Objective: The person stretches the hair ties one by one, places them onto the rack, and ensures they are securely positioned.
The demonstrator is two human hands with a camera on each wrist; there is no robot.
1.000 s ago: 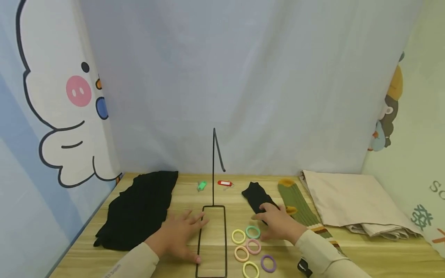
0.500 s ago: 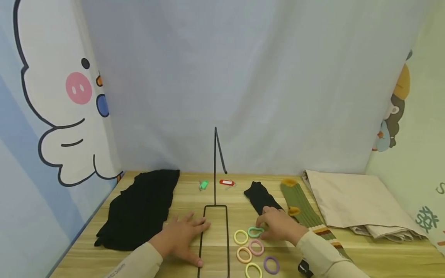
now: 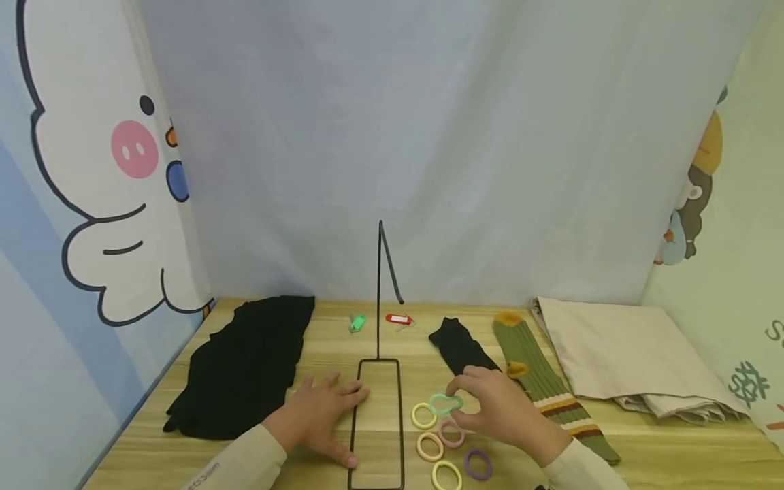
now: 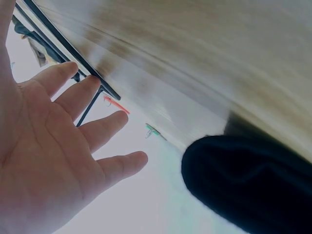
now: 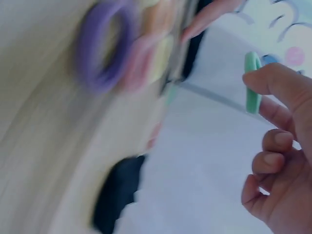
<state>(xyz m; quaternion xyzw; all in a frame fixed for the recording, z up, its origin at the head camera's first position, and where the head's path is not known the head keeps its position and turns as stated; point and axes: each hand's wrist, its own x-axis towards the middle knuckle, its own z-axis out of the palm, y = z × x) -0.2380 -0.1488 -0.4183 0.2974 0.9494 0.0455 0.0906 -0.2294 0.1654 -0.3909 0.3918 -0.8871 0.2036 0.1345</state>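
Note:
Between thumb and finger my right hand (image 3: 499, 408) pinches a mint-green hair tie (image 5: 252, 82), which the right wrist view shows lifted off the table. Close by on the wood lie a yellow hair tie (image 3: 424, 415), a pink one (image 3: 451, 433), an orange one (image 3: 430, 446), another yellow one (image 3: 447, 476) and a purple one (image 3: 478, 465). My left hand (image 3: 321, 418) has its fingers spread at the left side of a black wire stand (image 3: 400, 425); its thumb and fingertips reach the base frame. The stand's upright ends in a slanted hook.
A black cloth (image 3: 245, 367) lies left of the left hand. Behind the stand are a green key tag (image 3: 358, 322) and a red key tag (image 3: 398, 318). Toward the right lie a black sock (image 3: 459, 344), green striped socks (image 3: 533, 361) and folded beige fabric (image 3: 618, 350).
My right hand has closed its thumb and finger on the green hair tie, squeezing it out of round, and raised it from the table. The left hand stays by the stand's base.

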